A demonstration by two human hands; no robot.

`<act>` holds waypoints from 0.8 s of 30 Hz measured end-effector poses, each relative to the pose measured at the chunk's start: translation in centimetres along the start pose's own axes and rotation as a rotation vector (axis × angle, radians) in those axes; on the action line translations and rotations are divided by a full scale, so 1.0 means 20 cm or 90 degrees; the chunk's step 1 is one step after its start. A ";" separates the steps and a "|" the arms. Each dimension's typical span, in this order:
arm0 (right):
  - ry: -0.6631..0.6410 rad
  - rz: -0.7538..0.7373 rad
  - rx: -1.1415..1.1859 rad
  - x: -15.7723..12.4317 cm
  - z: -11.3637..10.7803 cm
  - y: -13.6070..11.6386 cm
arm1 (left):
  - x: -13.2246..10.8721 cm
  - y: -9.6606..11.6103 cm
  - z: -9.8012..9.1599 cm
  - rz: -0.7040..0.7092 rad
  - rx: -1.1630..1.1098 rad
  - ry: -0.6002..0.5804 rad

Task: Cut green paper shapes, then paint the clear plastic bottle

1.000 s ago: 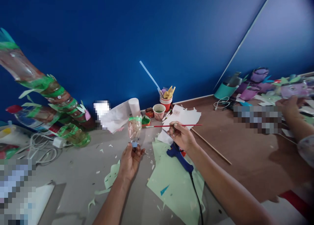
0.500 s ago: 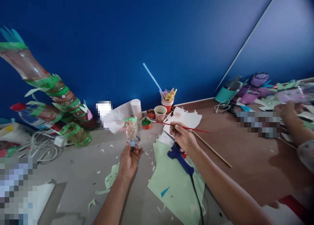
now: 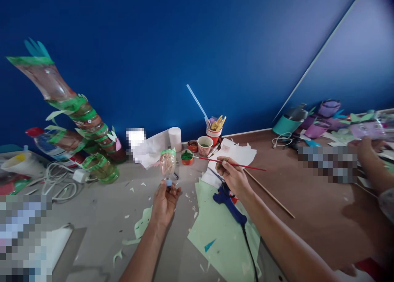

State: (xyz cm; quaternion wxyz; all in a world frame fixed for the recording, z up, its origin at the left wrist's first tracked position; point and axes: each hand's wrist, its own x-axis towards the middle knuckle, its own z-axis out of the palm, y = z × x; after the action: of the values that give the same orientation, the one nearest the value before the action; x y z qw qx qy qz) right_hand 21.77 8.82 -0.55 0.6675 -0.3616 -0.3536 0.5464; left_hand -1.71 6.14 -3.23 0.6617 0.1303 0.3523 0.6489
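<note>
A small bottle piece is held cap-down by the left hand, its blue cap gripped by the fingers from below and its green-edged rim raised above them. A red brush is pinched narrowly by the fingers of the right hand, its pale end pointed leftward from them. Beyond that end, to the left of the right fingers, an orange pot of green paint is set on the tabletop; whether it is touched by the brush cannot be told. Just ahead of the right fingers a paper cup is placed, and below them a blue glue gun is laid.

The step in hand is judged to be painting, with the brush being loaded at the pot. For the next move, a light pinch and a steady cap grip seem called for, with the brush end guided clear of the rim.
</note>
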 end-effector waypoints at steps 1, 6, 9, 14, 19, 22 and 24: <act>-0.001 -0.001 -0.002 0.00 0.00 0.00 | 0.00 0.00 0.00 -0.001 -0.002 0.001; -0.016 -0.001 0.011 0.00 0.00 0.01 | 0.01 0.00 -0.01 -0.013 0.000 -0.003; -0.020 0.006 0.028 0.00 0.00 0.00 | 0.01 0.00 -0.01 -0.020 -0.006 -0.007; -0.017 0.012 0.034 -0.01 0.01 0.00 | 0.00 0.00 -0.01 -0.025 -0.001 -0.011; -0.011 0.011 0.028 0.00 0.00 0.00 | 0.00 0.00 -0.01 -0.030 0.003 0.000; -0.012 0.009 0.032 0.00 0.00 0.00 | 0.00 0.00 -0.01 -0.031 0.004 0.002; -0.012 0.006 0.029 0.00 0.00 -0.01 | 0.00 0.00 -0.01 -0.032 0.004 0.003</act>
State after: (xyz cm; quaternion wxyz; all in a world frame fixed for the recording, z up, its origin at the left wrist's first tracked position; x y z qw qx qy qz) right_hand 21.80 8.82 -0.44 0.6693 -0.3429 -0.3459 0.5611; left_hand -1.78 6.13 -3.44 0.6763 0.1221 0.3593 0.6314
